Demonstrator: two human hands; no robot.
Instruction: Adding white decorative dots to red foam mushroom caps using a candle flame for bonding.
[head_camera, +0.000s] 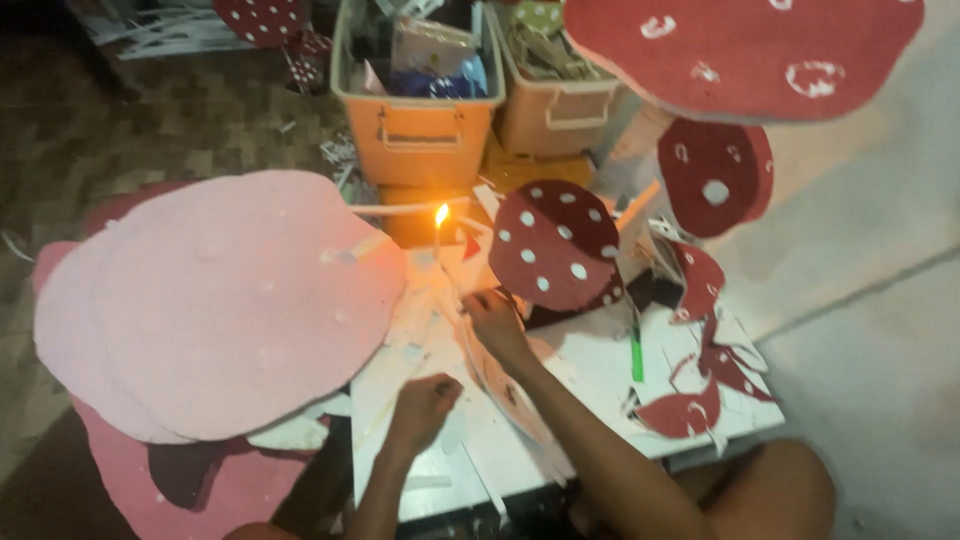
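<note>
Two bare hands work on a white board. The left hand is curled into a loose fist, pressing on the board; what it holds I cannot tell. The right hand, just beyond it, pinches a thin pale strip running back under its wrist. A lit candle burns farther ahead, and a red dotted mushroom cap stands just right of the right hand.

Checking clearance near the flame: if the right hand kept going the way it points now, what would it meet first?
The right hand points up and away toward the red mushroom cap with white dots, so probably that cap's lower edge first. The lit candle sits off to the left of that line, though depth is hard to judge.
</note>
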